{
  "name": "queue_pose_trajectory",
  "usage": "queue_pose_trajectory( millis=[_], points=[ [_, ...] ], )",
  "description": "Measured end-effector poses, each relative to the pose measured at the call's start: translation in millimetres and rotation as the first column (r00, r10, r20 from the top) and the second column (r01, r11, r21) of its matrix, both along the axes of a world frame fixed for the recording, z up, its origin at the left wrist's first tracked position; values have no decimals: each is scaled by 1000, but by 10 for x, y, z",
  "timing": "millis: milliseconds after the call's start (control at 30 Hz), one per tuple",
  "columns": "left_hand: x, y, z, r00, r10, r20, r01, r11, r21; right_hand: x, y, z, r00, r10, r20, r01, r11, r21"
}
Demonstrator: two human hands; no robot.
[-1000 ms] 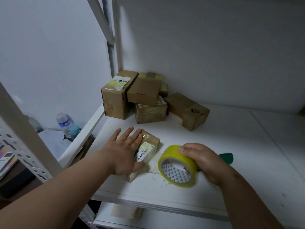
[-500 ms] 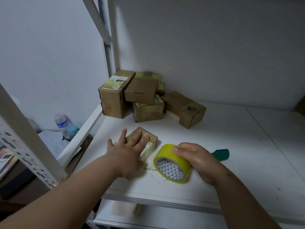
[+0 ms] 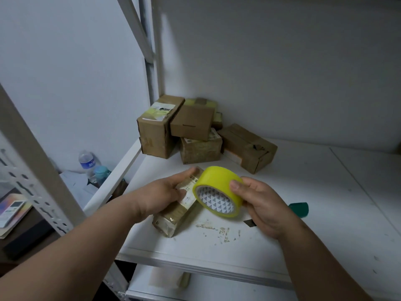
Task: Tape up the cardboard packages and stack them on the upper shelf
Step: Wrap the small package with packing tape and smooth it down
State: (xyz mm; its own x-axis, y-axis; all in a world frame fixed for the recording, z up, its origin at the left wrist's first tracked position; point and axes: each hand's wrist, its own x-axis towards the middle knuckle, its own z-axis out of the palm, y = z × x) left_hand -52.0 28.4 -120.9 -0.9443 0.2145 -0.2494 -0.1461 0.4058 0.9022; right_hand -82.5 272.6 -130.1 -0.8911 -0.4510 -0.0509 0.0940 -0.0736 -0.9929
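Note:
A small flat cardboard package with a barcode label lies on the white shelf. My left hand grips it at its far end, fingers on top and thumb at the side. My right hand holds a roll of yellow tape lifted just above the package's right side, its core facing me. Several taped cardboard boxes are piled in the shelf's back left corner.
A green-handled cutter lies on the shelf behind my right hand. Scraps and scuffs mark the shelf near the front edge. Left of the shelf, beyond the metal upright, a water bottle stands on a lower surface.
My right hand lifted the tape roll off the shelf and brought it over the package. My left hand went from pressing flat on the package to gripping it.

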Motion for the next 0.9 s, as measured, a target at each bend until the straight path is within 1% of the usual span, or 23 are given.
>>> queue_pose_trajectory(
  millis=[33, 67, 100, 167, 200, 233, 300, 367, 433, 467, 533, 633, 767, 833, 900],
  points=[
    [-29, -31, 7, 990, -82, -117, 56, 976, -208, -4, -50, -8, 1000, -21, -3, 21, 1000, 7],
    [-57, -59, -5, 960, -197, -197, 106, 912, -396, -14, -95, -19, 1000, -29, -5, 29, 1000, 9],
    [-80, -77, -21, 933, -294, -210, 137, 826, -547, -15, -141, -10, 999, -33, -1, 33, 999, 3],
    [-91, -79, -84, 909, -373, -186, 115, 653, -748, -8, -217, 24, 999, -41, -7, 41, 999, -11],
    [-80, -63, -99, 890, -411, -198, 94, 591, -801, -20, -240, 33, 999, -33, -9, 33, 999, -14],
    [-62, -37, -105, 872, -444, -206, 88, 556, -827, -31, -254, 46, 999, -33, 0, 33, 999, -34],
    [-31, -10, -86, 874, -446, -191, 104, 557, -824, -51, -263, 59, 999, -34, 42, 39, 992, -117],
    [-26, -4, -56, 898, -410, -158, 108, 555, -825, -76, -263, 35, 996, -16, 84, 34, 977, -211],
    [-31, 16, -44, 908, -394, -143, 101, 537, -838, -64, -289, 17, 993, -10, 117, 38, 969, -244],
    [-28, 28, -49, 916, -373, -144, 98, 558, -824, -54, -305, 4, 992, -9, 126, 41, 967, -253],
    [-29, 26, -62, 932, -325, -163, 91, 642, -761, -18, -321, 26, 993, -25, 117, 49, 977, -209],
    [-38, -30, -85, 940, -287, -182, 103, 751, -652, 5, -279, 101, 999, -35, 32, 39, 992, -121],
    [-73, -121, -113, 965, -195, -175, 70, 835, -545, -12, -68, 44, 987, -158, 31, 160, 983, -84],
    [-88, -170, -100, 980, -138, -142, 50, 869, -493, -8, 45, -40, 983, -185, 12, 185, 983, 10],
    [-90, -196, -67, 989, -105, -109, 48, 902, -429, 5, 100, -105, 985, -173, -19, 174, 978, 119]
  ],
)
